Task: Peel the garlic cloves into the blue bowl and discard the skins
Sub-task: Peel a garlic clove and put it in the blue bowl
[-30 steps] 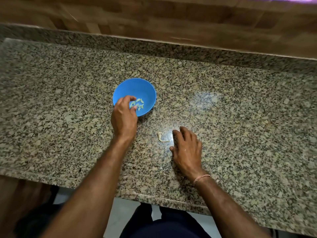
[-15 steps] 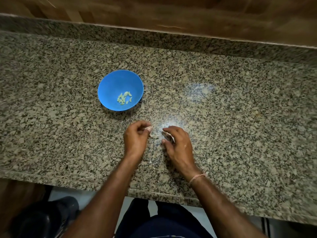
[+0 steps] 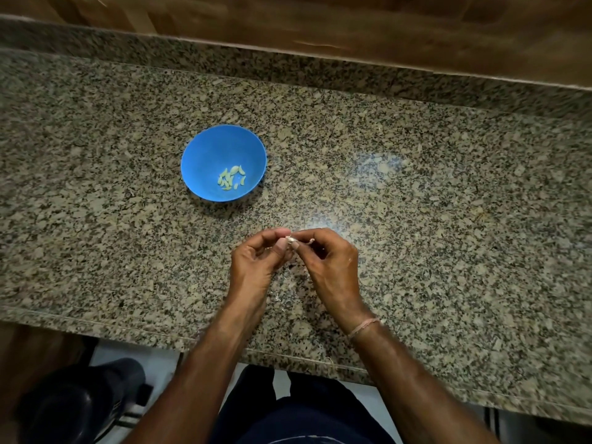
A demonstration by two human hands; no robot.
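Small, pale garlic clove (image 3: 292,241), papery skin partly on it, is held in the air just above the counter, between the fingertips of both hands. A thin curl of skin sticks out from it toward the right forefinger; how much is peeled is too small to tell.

Left hand (image 3: 256,262): fingers curled in, thumb and forefinger pinching the clove's left end. Right hand (image 3: 331,261): fingers likewise curled, thumb and forefinger tips pinching the right end. The two hands meet at the clove, fingertips touching or nearly so. A thin pinkish thread band (image 3: 363,326) sits on the right wrist.

Round blue plastic bowl (image 3: 205,149) stands upright on the counter, beyond the hands and to their left, well apart from them. In its bottom lies a small cluster of peeled yellow-green cloves (image 3: 231,178).

Speckled grey-brown granite countertop (image 3: 432,225) carries it all. A few whitish skin scraps (image 3: 279,296) lie on it under the wrists, near the front edge. Brown wooden wall panel (image 3: 320,24) runs along the back. A dark object (image 3: 80,405) shows below the counter at lower left; what it is cannot be told.
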